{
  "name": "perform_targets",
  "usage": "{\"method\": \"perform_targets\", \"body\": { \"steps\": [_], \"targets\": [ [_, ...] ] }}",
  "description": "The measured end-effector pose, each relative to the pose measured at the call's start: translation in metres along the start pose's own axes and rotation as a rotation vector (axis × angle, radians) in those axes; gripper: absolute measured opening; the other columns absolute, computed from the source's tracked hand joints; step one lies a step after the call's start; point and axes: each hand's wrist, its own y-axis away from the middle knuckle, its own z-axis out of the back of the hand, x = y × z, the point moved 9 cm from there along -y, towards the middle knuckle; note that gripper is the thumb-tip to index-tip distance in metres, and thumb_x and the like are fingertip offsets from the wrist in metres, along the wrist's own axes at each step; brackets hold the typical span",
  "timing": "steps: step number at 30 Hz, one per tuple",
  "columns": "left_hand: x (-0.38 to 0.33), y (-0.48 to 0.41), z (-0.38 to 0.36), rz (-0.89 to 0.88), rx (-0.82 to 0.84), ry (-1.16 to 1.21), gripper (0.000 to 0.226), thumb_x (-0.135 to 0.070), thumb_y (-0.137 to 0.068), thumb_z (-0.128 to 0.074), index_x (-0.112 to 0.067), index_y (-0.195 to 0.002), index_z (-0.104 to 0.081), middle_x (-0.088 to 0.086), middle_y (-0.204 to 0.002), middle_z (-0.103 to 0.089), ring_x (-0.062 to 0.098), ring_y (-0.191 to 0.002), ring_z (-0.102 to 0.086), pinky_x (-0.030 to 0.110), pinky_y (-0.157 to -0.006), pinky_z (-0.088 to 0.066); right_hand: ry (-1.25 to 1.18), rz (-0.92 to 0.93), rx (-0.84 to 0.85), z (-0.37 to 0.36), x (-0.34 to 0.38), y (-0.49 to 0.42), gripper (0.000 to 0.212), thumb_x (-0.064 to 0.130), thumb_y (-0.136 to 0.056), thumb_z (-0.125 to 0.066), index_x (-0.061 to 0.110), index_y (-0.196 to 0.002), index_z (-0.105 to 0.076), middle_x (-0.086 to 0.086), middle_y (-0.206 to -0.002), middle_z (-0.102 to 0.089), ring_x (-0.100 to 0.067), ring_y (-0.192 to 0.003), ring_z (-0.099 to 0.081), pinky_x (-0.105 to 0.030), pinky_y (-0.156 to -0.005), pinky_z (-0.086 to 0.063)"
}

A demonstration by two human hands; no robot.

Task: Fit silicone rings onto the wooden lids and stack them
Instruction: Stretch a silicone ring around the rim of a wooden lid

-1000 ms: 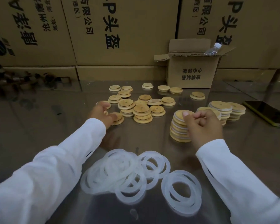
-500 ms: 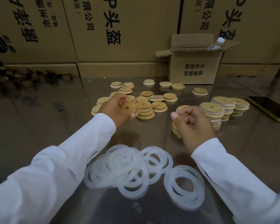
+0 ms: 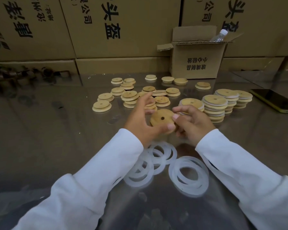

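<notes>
The left hand [image 3: 140, 117] pinches a round, pale wooden lid [image 3: 162, 119] with a small centre hole. Its thumb is on the near rim and its other fingers spread loosely behind. The right hand [image 3: 193, 123] pinches the lid's right edge with curled fingers. The lid is held in the air at frame centre, above the translucent white silicone rings [image 3: 150, 163] heaped at lower centre.

Neither grip looks deep, so if either hand lets go early the lid could drop and knock the tall stacks of ringed lids [image 3: 214, 107] just right of centre. The rings overlap in the heap, so two may come up at once.

I cannot tell whether the right hand hides a ring. The left sleeve covers part of the heap, and the lid's underside is out of sight. The dark phone with a yellow edge [image 3: 273, 100] is cut off at the right.
</notes>
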Motion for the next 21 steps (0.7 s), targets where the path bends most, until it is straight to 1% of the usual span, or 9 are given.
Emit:
{"method": "perform_targets", "body": {
  "steps": [2, 3, 5, 6, 9, 12, 14, 18, 21],
  "targets": [
    [0.02, -0.001, 0.009, 0.189, -0.061, 0.162, 0.095, -0.062, -0.054, -0.063, -0.022, -0.137, -0.035, -0.007, -0.123, -0.052, 0.005, -0.104, -0.055, 0.025, -0.089, -0.046, 0.035, 0.02, 0.032, -0.005, 0.002, 0.002, 0.017, 0.014, -0.089, -0.056, 0.031, -0.093, -0.054, 0.006, -0.049, -0.058, -0.008, -0.045, -0.053, -0.027, -0.06, -0.041],
    [0.032, 0.0, 0.012, 0.291, -0.067, 0.211, 0.101, -0.068, -0.049, -0.061, -0.018, -0.134, -0.041, -0.004, -0.12, -0.056, 0.012, -0.106, -0.058, 0.034, -0.093, -0.047, 0.042, 0.024, 0.058, -0.009, 0.003, 0.003, 0.018, 0.014, -0.088, -0.056, 0.031, -0.094, -0.053, 0.006, -0.05, -0.057, -0.008, -0.046, -0.053, -0.027, -0.061, -0.043],
    [0.05, 0.002, 0.011, 0.428, -0.028, 0.313, 0.097, -0.065, -0.05, -0.072, -0.013, -0.128, -0.049, 0.006, -0.118, -0.062, 0.025, -0.109, -0.059, 0.046, -0.1, -0.043, 0.06, 0.042, 0.112, -0.017, 0.006, 0.007, 0.019, 0.015, -0.088, -0.057, 0.031, -0.096, -0.052, 0.005, -0.052, -0.058, -0.009, -0.048, -0.054, -0.027, -0.062, -0.046],
    [0.055, 0.003, 0.011, 0.453, -0.02, 0.349, 0.086, -0.055, -0.056, -0.077, -0.011, -0.126, -0.052, 0.01, -0.117, -0.064, 0.027, -0.109, -0.059, 0.048, -0.101, -0.042, 0.067, 0.05, 0.134, -0.02, 0.008, 0.008, 0.02, 0.014, -0.088, -0.057, 0.032, -0.096, -0.051, 0.006, -0.052, -0.057, -0.008, -0.048, -0.055, -0.026, -0.061, -0.048],
    [0.063, 0.002, 0.009, 0.481, -0.015, 0.39, 0.052, -0.024, -0.075, -0.071, -0.006, -0.121, -0.055, 0.014, -0.112, -0.066, 0.028, -0.105, -0.062, 0.046, -0.1, -0.044, 0.087, 0.042, 0.157, -0.026, 0.007, 0.01, 0.022, 0.014, -0.087, -0.058, 0.033, -0.095, -0.051, 0.007, -0.052, -0.057, -0.008, -0.049, -0.056, -0.029, -0.063, -0.051],
    [0.065, 0.002, 0.009, 0.491, -0.012, 0.494, 0.03, -0.018, -0.082, -0.064, -0.004, -0.108, -0.064, 0.016, -0.099, -0.07, 0.028, -0.094, -0.067, 0.043, -0.091, -0.051, 0.123, 0.027, 0.122, -0.023, 0.003, 0.009, 0.017, 0.02, -0.087, -0.058, 0.033, -0.094, -0.051, 0.006, -0.056, -0.061, -0.009, -0.053, -0.059, -0.035, -0.07, -0.052],
    [0.066, 0.001, 0.017, 0.477, -0.104, 0.577, 0.018, -0.014, -0.084, -0.061, -0.004, -0.097, -0.067, 0.013, -0.084, -0.071, 0.024, -0.081, -0.068, 0.039, -0.079, -0.055, 0.213, 0.044, 0.104, -0.019, 0.002, 0.008, 0.015, 0.026, -0.085, -0.061, 0.036, -0.09, -0.051, 0.003, -0.067, -0.063, -0.014, -0.062, -0.061, -0.035, -0.073, -0.052],
    [0.07, 0.001, 0.026, 0.508, -0.253, 0.776, 0.012, -0.008, -0.086, -0.058, 0.0, -0.093, -0.064, 0.013, -0.087, -0.067, 0.022, -0.079, -0.065, 0.038, -0.076, -0.054, 0.641, 0.178, 0.199, -0.029, 0.006, 0.015, 0.013, 0.032, -0.078, -0.067, 0.038, -0.073, -0.056, 0.007, -0.077, -0.055, -0.007, -0.069, -0.051, -0.026, -0.066, -0.042],
    [0.074, 0.0, 0.027, 0.528, -0.305, 0.936, 0.012, -0.009, -0.088, -0.056, 0.0, -0.092, -0.062, 0.011, -0.078, -0.069, 0.018, -0.067, -0.068, 0.034, -0.058, -0.056, 0.754, 0.153, 0.266, -0.038, 0.001, 0.018, 0.011, 0.038, -0.076, -0.068, 0.038, -0.07, -0.059, 0.011, -0.08, -0.048, -0.005, -0.069, -0.047, -0.024, -0.066, -0.039]
  ]
}}
